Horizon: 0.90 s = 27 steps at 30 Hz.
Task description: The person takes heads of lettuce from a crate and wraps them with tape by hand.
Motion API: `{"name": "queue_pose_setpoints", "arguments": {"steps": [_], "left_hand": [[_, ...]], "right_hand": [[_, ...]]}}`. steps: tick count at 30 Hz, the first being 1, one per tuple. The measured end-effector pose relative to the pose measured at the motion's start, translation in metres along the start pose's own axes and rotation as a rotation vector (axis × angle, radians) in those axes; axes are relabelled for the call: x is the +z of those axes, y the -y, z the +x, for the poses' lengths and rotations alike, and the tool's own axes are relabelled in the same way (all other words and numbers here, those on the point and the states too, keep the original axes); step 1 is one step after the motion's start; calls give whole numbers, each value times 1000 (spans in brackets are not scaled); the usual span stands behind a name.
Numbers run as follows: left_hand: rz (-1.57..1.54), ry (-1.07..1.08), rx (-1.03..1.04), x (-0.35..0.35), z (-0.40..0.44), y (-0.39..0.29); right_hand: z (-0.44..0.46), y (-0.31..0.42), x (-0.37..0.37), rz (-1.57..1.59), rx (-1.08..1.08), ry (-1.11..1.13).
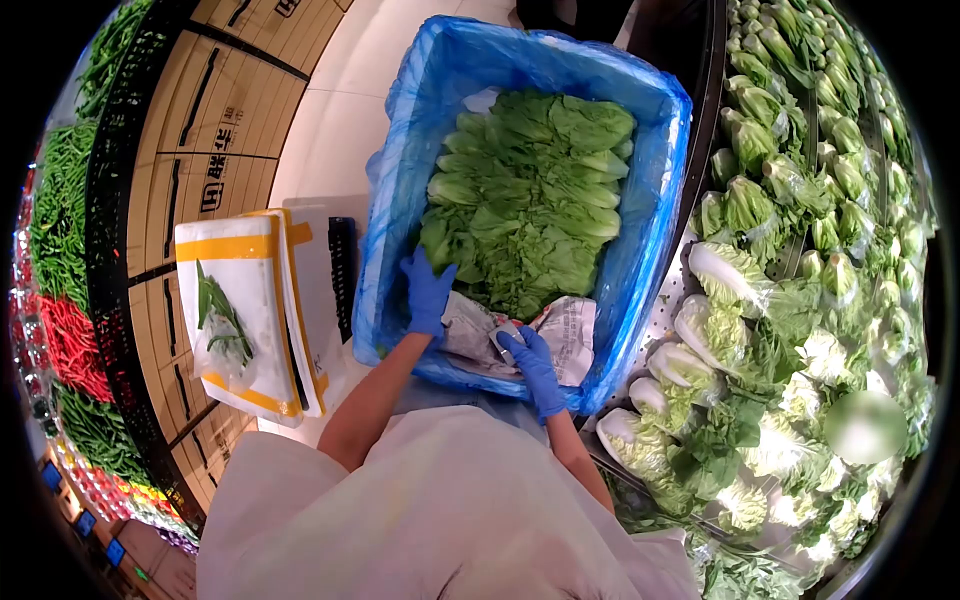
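Heads of leafy green lettuce (530, 200) lie packed in rows inside a large crate lined with blue plastic (400, 180). My left hand (428, 297), in a blue glove, is at the lower left of the lettuce, thumb and fingers around the edge of a head; some fingertips are hidden by leaves. Closed in my gloved right hand (535, 368) is a small flat grey object (507, 341) whose kind I cannot make out. Crumpled printed paper (570, 335) lies under and beside that hand, at the near end of the crate.
Chinese cabbages (720, 270) and wrapped lettuces (755, 205) fill the display on the right. To the left, a white foam box with yellow tape (235, 310) bears a bag of greens (228, 325). Beyond are cardboard-coloured panels (215, 130) and shelves of green and red peppers (70, 340).
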State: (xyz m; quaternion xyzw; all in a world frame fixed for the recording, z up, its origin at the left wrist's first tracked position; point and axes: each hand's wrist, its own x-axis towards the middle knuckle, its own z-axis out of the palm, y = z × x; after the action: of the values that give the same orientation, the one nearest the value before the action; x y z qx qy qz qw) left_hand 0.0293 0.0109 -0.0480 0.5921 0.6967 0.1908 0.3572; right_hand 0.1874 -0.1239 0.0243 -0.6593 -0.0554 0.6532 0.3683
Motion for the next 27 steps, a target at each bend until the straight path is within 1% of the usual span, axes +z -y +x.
{"name": "queue_pose_setpoints", "arguments": {"steps": [1,2,4,5,7,8,9,11,12,16,18,19,21,22,24,25,27], "left_hand": [[-9,-2,143,-2,3,-6],[-7,2,142,-6,8,-11],[18,204,372,-13,24,-19],[19,208,372,-11,30,-24],[44,178,249,-3,40,-35],[-124,146,291,9,51,-31],[-124,149,292,18,61,-26],[-74,194,224,25,70,-40],[-30,253,184,23,72,-48],[-7,320,132,50,90,-51],[332,435,241,55,96,-53],[332,437,243,55,94,-53],[607,318,494,48,86,-52],[611,317,500,40,80,-52],[758,510,594,23,74,-61],[758,512,611,20,79,-70],[670,362,629,16,92,-93]], "right_hand": [[2,-3,-1,4,3,-1],[3,-6,-2,14,-31,5],[4,-9,-4,25,-61,10],[4,-8,-3,35,-55,3],[3,-5,-1,47,-48,-5],[3,-4,-1,44,-23,-13],[3,-2,-1,41,2,-21],[4,-4,-1,42,5,-35],[4,-5,-1,41,7,-44],[8,-7,0,50,21,-37],[8,-12,0,90,16,-87],[4,-5,1,91,16,-88],[-7,17,6,10,18,-108],[-6,17,6,17,14,-107],[-1,14,2,48,82,-2],[1,10,2,57,73,-11],[2,2,2,46,23,-71]]}}
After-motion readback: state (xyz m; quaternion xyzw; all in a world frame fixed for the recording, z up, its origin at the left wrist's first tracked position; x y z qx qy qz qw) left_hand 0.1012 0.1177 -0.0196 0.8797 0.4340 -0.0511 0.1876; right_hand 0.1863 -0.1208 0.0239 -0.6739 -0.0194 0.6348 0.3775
